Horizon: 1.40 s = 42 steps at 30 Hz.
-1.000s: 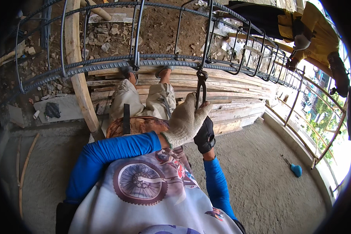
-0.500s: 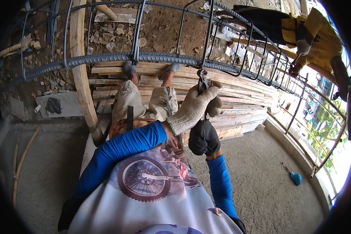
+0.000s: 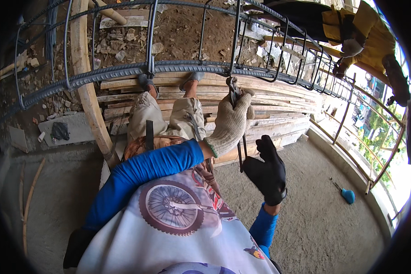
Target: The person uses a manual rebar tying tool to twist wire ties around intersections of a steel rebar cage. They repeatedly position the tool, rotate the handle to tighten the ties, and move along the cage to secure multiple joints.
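Note:
In my left hand [image 3: 230, 119], in a cream knit glove, is a pair of pincers [image 3: 233, 86]. Their jaws point up toward the rebar cage [image 3: 182, 67], and the two dark handles stick out below the glove. Whether the jaws grip a wire I cannot make out. My right hand [image 3: 268, 172], in a black glove, is apart from the pincers, just right of the handle ends. Its fingers point upward with the thumb spread to the left, and I see nothing held in it. Stirrups [image 3: 151, 36] cross the long ribbed bars of the cage.
Stacked wooden planks [image 3: 278, 107] lie under the cage, with my feet on them. An upright timber [image 3: 84, 68] stands at left. A co-worker in yellow [image 3: 372, 41] is at the far right. A blue-ended tool [image 3: 347, 196] lies on the rough concrete floor [image 3: 315, 219].
My right hand has left the pincer handles, moved right and opened. My left hand keeps hold of the pincers, slightly lower and to the left. The view has shifted a little.

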Tool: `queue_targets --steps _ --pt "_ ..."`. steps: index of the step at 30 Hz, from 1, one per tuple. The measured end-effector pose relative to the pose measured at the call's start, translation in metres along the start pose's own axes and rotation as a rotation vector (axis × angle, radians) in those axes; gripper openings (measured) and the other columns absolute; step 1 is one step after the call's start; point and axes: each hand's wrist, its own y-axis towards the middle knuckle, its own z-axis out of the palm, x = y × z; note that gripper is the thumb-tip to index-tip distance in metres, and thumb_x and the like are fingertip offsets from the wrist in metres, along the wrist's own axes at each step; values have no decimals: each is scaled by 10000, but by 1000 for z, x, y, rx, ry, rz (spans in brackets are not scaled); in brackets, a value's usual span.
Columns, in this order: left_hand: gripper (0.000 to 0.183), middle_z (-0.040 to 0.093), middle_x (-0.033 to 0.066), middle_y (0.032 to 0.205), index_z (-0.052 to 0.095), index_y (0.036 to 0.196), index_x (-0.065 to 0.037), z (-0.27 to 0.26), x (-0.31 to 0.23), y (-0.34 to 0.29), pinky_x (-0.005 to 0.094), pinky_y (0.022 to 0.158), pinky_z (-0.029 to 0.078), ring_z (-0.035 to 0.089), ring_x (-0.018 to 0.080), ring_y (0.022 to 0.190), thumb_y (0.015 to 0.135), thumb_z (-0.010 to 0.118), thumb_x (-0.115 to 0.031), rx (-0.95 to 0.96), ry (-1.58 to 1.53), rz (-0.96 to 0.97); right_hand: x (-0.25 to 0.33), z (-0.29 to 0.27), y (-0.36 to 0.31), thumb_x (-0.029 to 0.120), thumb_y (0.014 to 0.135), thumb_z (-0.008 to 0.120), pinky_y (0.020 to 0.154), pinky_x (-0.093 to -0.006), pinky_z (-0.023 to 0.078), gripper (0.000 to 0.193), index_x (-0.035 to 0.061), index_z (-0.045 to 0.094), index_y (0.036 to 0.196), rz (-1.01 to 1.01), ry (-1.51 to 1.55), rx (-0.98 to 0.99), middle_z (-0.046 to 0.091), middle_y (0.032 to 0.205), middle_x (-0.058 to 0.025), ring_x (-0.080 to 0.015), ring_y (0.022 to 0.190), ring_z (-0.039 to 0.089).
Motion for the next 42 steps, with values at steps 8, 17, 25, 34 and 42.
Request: queue_targets --steps 8,17,25,34,42 --pt "186 552 -20 667 617 993 -85 15 3 2 287 500 418 533 97 560 1086 641 -244 -175 37 59 61 66 -1 332 804 836 1092 -501 509 943 -67 419 1550 22 -376 -91 576 1463 -324 -482 1306 604" --pt "199 545 -27 704 613 1023 -87 6 13 11 294 489 426 534 78 567 1051 696 -266 -217 293 186 13 85 24 127 886 749 829 -445 578 413 26 657 1276 -160 -97 -169 746 1125 -194 -419 997 728" --pt "370 647 4 743 623 963 -72 -16 -20 -1 249 501 501 621 84 573 900 881 -331 13 184 -22 6 91 32 119 927 715 714 -373 541 162 18 733 1052 305 282 158 740 879 -118 -283 786 709" --pt "233 653 14 750 655 1008 -62 -28 -17 6 252 489 507 613 89 563 953 827 -209 122 157 17 -17 125 35 94 925 702 771 -349 570 143 11 747 1033 206 543 95 760 971 -87 -230 872 738" --pt "319 741 117 894 687 1137 -26 -36 -31 12 365 640 632 741 211 712 1010 750 -312 440 -226 -253 -11 92 29 224 1072 576 488 -308 435 310 76 641 807 -149 544 328 629 672 -17 -136 575 635"
